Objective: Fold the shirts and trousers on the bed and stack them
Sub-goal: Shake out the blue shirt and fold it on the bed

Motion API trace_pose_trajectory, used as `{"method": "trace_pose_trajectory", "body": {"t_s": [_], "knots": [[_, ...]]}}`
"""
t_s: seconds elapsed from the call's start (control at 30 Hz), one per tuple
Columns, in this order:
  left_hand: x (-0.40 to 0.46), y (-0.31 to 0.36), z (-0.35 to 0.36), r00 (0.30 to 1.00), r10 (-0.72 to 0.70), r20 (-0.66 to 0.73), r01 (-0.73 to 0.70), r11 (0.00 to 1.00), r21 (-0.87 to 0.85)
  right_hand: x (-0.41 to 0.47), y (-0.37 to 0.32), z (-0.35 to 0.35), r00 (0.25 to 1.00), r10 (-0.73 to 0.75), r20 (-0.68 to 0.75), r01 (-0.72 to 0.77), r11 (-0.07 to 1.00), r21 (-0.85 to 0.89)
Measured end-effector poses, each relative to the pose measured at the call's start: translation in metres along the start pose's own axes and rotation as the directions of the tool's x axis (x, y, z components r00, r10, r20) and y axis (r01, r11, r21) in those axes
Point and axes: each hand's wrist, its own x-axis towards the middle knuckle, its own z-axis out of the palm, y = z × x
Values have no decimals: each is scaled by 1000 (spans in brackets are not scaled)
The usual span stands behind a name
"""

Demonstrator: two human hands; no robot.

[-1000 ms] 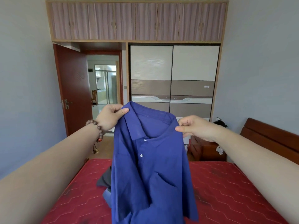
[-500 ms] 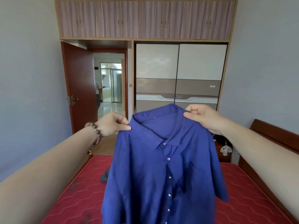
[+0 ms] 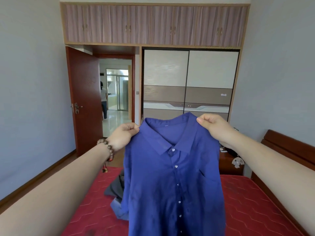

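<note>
Pinching blue shirt [image 3: 173,176]: left hand [image 3: 123,136], right hand [image 3: 213,126] | hem cut off

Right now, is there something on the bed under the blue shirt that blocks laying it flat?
Yes. The blue shirt hangs from the left hand and right hand over the red bed, where dark grey and light blue clothes lie behind its lower left.

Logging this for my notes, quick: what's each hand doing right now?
Left hand: pinching the blue shirt at its shoulder, holding it up.
Right hand: pinching the shirt's other shoulder by the collar, holding it up.
</note>
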Motion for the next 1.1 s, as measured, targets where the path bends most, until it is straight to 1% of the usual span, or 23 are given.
{"method": "trace_pose_trajectory", "body": {"t_s": [0.1, 0.17, 0.2, 0.3, 0.33, 0.37, 0.43, 0.53, 0.57, 0.6, 0.63, 0.67, 0.7, 0.77, 0.8, 0.83, 0.87, 0.93, 1.0, 1.1], "knots": [[1, 6, 0, 999, -2, -41, -1, 998, -70, -4, 0, -9, 988, 36, 152, -58, 987, 147], [1, 11, 0, 1000, -13, -28, 8, 985, -170, -6, -1, -12, 970, 34, 240, -78, 982, 175], [0, 13, -1, 1000, -2, 13, 5, 983, -186, -6, -1, -13, 963, 30, 268, -80, 981, 179], [0, 17, -7, 977, 77, 199, -67, 996, -57, -4, -1, -17, 955, 11, 296, -77, 974, 213], [1, 17, -8, 966, 98, 238, -93, 995, -32, -4, -1, -18, 951, 0, 308, -76, 970, 233], [3, 16, -9, 959, 122, 257, -114, 992, -44, -4, -2, -19, 947, -11, 321, -75, 964, 253], [5, 14, -10, 950, 157, 269, -121, 982, -146, -3, -1, -21, 938, -25, 346, -79, 956, 284], [2, 15, -12, 925, 160, 344, -54, 954, -296, -4, 0, -23, 922, -20, 386, -120, 934, 336], [2, 15, -13, 912, 151, 383, -35, 955, -294, -5, 0, -23, 919, -18, 395, -133, 926, 353], [0, 17, -14, 899, 128, 418, -21, 968, -250, -6, 0, -21, 923, -9, 386, -138, 927, 350], [0, 16, -13, 898, 93, 431, -24, 986, -164, -7, -1, -17, 938, 11, 347, -128, 940, 317], [-1, 15, -11, 907, 52, 417, -28, 998, -62, -8, 0, -12, 963, 34, 269, -104, 963, 250], [0, 12, -6, 931, 22, 363, -40, 998, 42, -7, 3, -5, 986, 49, 158, -73, 986, 150], [3, 8, 8, 990, 13, 143, -44, 975, 219, -5, 8, 14, 997, -5, -83, -2, 997, -80], [4, 7, 17, 999, 41, 17, -44, 960, 275, -5, 10, 24, 983, -54, -175, 23, 985, -173], [5, 5, 27, 994, 79, -80, -51, 951, 304, -6, 10, 34, 966, -93, -242, 37, 973, -226], [5, 4, 36, 982, 116, -148, -65, 948, 312, -8, 9, 43, 951, -113, -287, 44, 971, -237], [3, 1, 53, 963, 150, -225, -85, 958, 275, -11, 7, 58, 934, -118, -338, 54, 980, -194], [1, 0, 69, 964, 151, -217, -113, 977, 179, -14, 5, 72, 929, -91, -359, 46, 990, -133], [-6, -2, 89, 971, 182, -154, -174, 983, 63, -20, 2, 90, 945, -9, -326, 0, 1000, -26]]}}
